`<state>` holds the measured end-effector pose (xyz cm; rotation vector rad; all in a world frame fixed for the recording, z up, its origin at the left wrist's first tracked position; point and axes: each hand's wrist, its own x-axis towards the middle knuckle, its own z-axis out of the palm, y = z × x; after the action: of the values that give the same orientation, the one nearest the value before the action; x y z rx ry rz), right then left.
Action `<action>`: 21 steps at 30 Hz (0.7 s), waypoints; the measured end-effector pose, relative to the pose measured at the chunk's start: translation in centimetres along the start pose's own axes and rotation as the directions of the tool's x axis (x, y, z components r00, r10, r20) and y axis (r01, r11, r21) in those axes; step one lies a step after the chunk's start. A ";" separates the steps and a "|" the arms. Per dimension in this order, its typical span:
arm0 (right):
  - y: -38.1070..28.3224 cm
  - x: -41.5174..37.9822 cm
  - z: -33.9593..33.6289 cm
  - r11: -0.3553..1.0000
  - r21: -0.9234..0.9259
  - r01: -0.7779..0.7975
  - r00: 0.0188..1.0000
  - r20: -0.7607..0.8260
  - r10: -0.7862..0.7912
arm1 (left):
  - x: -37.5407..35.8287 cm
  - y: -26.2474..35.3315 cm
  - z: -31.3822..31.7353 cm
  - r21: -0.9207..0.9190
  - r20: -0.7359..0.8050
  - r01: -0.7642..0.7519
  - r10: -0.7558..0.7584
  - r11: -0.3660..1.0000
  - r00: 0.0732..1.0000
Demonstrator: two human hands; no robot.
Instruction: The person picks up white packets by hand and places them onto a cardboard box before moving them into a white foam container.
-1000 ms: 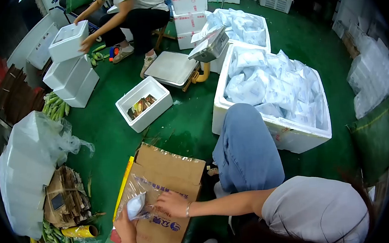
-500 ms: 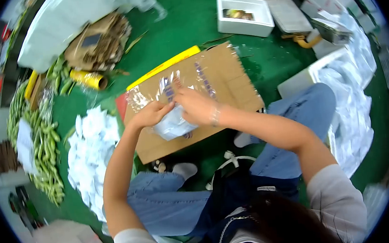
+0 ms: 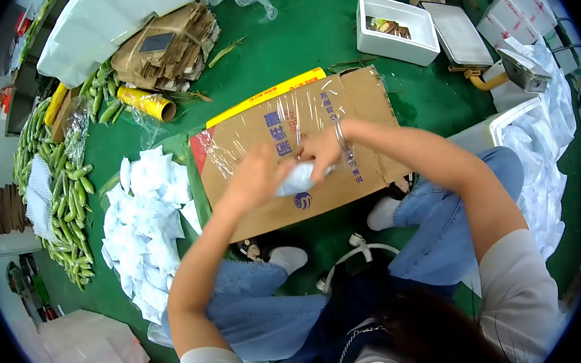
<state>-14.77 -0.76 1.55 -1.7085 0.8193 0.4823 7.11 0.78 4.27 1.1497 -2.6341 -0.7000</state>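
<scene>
A white packet [image 3: 298, 179] lies on the flat cardboard box [image 3: 259, 215], under both of my hands. My right hand [image 3: 324, 153] rests on its upper right side, fingers curved over it. My left hand [image 3: 257, 176] is at the packet's left side, blurred by motion, so its fingers are hard to make out. Clear film with glossy reflections covers the upper part of the cardboard, over blue and red print. A pile of white packets [image 3: 147, 227] lies on the floor to the left.
Green vegetables [image 3: 68, 212] spread at the far left, near a yellow film roll [image 3: 146, 104] and stacked flattened cardboard [image 3: 171, 51]. A white foam box [image 3: 398, 31] stands at the back right. Another foam box [image 3: 497, 124] with white bags is at the right.
The view has shifted a little. My hands have moved apart over the cardboard, and the white packet between them now looks smaller and more compact.
</scene>
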 end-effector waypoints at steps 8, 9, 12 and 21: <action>0.8 6.8 -4.3 0.676 0.654 0.340 0.938 -0.180 -0.297 | 3.6 -1.7 1.8 0.163 0.010 0.082 -0.084 0.983 0.996; 0.9 7.0 -4.1 0.678 0.654 0.336 0.939 -0.179 -0.293 | 3.9 -2.2 2.0 0.088 -0.021 0.047 -0.045 0.995 0.999; 1.5 7.4 -2.9 0.645 0.648 0.406 0.912 -0.235 -0.337 | 3.8 -2.4 1.9 -0.091 0.155 0.121 -0.106 0.988 0.982; 3.2 11.4 4.7 0.699 0.459 0.548 0.774 -0.595 -0.217 | -4.1 5.9 6.1 -0.631 0.769 0.745 -0.299 -0.216 0.564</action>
<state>-8.95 0.20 -9.75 -1.3209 0.8090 -0.5344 4.02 9.35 1.90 1.5751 -0.6966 -2.5045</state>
